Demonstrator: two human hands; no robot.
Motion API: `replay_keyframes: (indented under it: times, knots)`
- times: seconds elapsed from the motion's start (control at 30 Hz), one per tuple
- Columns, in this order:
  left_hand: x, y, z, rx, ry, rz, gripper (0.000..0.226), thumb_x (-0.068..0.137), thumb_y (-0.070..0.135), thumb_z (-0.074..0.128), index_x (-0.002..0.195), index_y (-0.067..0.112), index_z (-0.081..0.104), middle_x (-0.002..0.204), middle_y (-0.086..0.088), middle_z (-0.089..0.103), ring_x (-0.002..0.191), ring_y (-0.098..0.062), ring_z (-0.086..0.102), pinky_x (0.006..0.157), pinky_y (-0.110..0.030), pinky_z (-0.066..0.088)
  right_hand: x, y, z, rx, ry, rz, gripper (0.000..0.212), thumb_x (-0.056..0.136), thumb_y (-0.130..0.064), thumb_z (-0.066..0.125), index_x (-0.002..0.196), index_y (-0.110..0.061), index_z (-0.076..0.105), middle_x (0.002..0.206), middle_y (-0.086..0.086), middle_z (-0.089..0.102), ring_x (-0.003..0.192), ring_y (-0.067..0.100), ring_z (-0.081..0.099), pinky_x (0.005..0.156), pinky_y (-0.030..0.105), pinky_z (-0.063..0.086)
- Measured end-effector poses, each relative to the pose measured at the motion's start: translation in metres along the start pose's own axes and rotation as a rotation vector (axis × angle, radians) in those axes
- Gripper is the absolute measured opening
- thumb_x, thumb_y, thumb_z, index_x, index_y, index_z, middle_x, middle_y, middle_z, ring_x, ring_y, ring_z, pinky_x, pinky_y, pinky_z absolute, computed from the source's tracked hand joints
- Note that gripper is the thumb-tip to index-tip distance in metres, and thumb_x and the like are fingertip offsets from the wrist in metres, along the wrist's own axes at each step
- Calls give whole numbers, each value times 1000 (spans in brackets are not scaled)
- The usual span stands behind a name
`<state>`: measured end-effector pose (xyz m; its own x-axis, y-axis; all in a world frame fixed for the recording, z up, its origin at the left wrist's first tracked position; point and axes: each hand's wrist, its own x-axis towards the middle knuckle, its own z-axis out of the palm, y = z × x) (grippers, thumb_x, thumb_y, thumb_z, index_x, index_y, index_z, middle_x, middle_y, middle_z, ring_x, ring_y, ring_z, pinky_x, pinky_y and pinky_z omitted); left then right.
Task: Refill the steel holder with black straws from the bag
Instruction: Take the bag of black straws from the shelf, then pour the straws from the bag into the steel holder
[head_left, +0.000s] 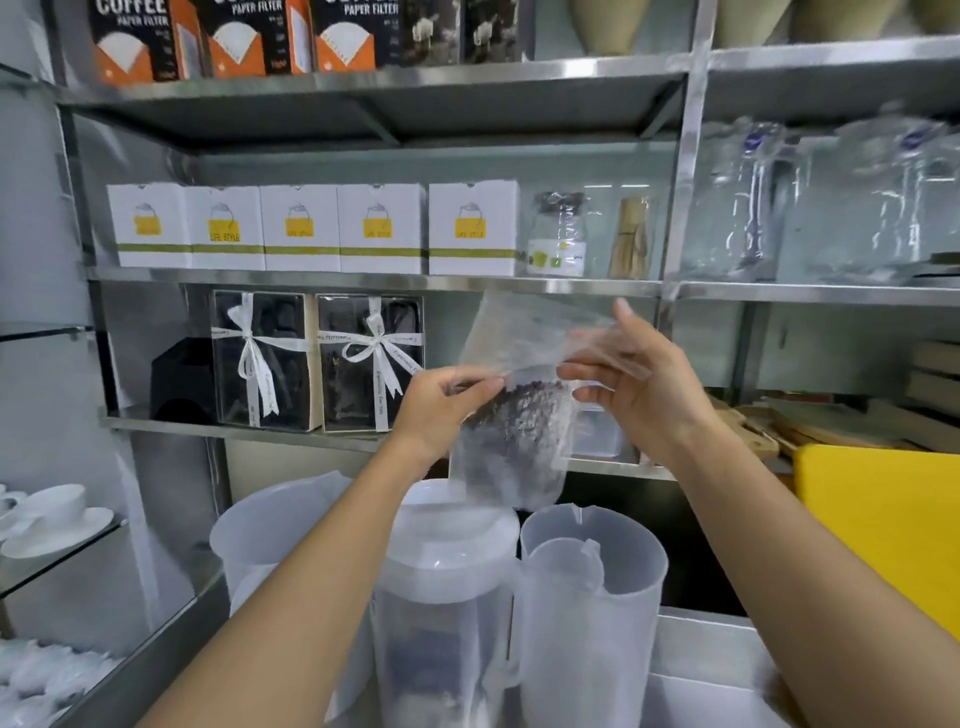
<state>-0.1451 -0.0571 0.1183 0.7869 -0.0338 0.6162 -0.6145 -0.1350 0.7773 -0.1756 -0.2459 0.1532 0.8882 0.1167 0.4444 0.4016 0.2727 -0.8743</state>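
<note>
Hands (545, 389) raised, pinching bag (514, 447) (straws (524, 415) inside)

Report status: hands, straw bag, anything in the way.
Left hand and right hand both gripping bag top. Black straws inside. Steel holder not in view. Plastic pitchers directly below.

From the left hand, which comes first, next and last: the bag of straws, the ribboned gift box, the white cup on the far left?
From the left hand:
1. Bag of straws, pinched in its fingers.
2. Ribboned gift box, just left on the shelf.
3. White cup, far left, lower down.
</note>
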Motion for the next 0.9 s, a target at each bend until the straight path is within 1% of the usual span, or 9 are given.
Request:
replay_keyframes:
  times: [0.07, 0.17, 0.33, 0.4, 0.47, 0.6, 0.67, 0.8, 0.9]
  knots:
    - [-5, 20, 2, -3, 8, 23, 12, 80, 6, 66, 90, 9, 72, 70, 17, 70, 66, 10, 62, 67, -4, 46, -11, -16, -1, 23, -5, -41, 47, 88, -48, 43, 94, -6, 64, 74, 7, 71, 71, 21, 64, 63, 29, 48]
    - [-20, 47, 8, -16, 3, 18, 10, 80, 8, 67, 77, 16, 72, 76, 2, 70, 73, -3, 61, 73, -15, 48, -31, -34, -3, 47, 20, -68, 48, 93, -47, 36, 95, -8, 63, 72, 9, 69, 61, 19, 61, 57, 27, 49]
    - [-57, 69, 24, -107, 3, -77, 15, 77, 1, 67, 72, 15, 70, 66, 5, 67, 71, -11, 59, 68, -18, 47, -68, -31, -16, -130, 218, -62, 28, 93, -25, 45, 75, -13, 61, 49, -3, 44, 46, 14, 34, 46, 26, 31]
    - [-74, 72, 30, -138, -12, -128, 14, 77, 1, 67, 73, 14, 69, 71, -4, 69, 76, -21, 60, 68, -26, 47, -85, -22, -26, -125, 227, -72, 24, 92, -24, 47, 78, -16, 65, 61, -3, 51, 54, 14, 41, 54, 28, 34]
    - [-89, 74, 33, -152, 8, -151, 16, 77, 1, 67, 71, 15, 69, 65, 2, 69, 72, -18, 61, 68, -22, 48, -104, -14, -35, -23, 182, -35, 31, 93, -32, 42, 103, -14, 65, 85, 2, 63, 71, 14, 55, 66, 31, 40]
    - [-123, 73, 36, -232, 61, -235, 18, 76, 4, 70, 68, 20, 71, 63, 2, 66, 69, -17, 59, 70, -25, 48, -148, 7, -40, 107, -107, 144, 44, 86, -39, 51, 122, -14, 57, 119, 12, 64, 108, 27, 61, 91, 44, 47]
    - [-140, 70, 39, -265, 57, -275, 18, 76, 3, 69, 68, 19, 71, 63, 2, 69, 71, -18, 62, 71, -26, 48, -166, 16, -34, -14, -126, 188, 34, 88, -30, 53, 115, -11, 62, 116, 14, 65, 108, 28, 60, 93, 44, 46]
    - [-169, 63, 45, -263, 38, -346, 12, 76, 4, 69, 72, 15, 70, 70, -3, 71, 71, -15, 64, 74, -27, 49, -189, 24, -25, -102, 36, 195, 27, 87, -22, 55, 92, 2, 67, 90, 15, 67, 89, 25, 61, 77, 33, 48]
    - [-185, 60, 48, -236, 51, -365, 14, 78, 6, 68, 90, 13, 67, 84, -5, 69, 79, -15, 63, 72, -17, 49, -204, 27, -18, -73, 149, 173, 24, 85, -17, 59, 87, 5, 69, 90, 23, 67, 87, 29, 64, 77, 33, 51]
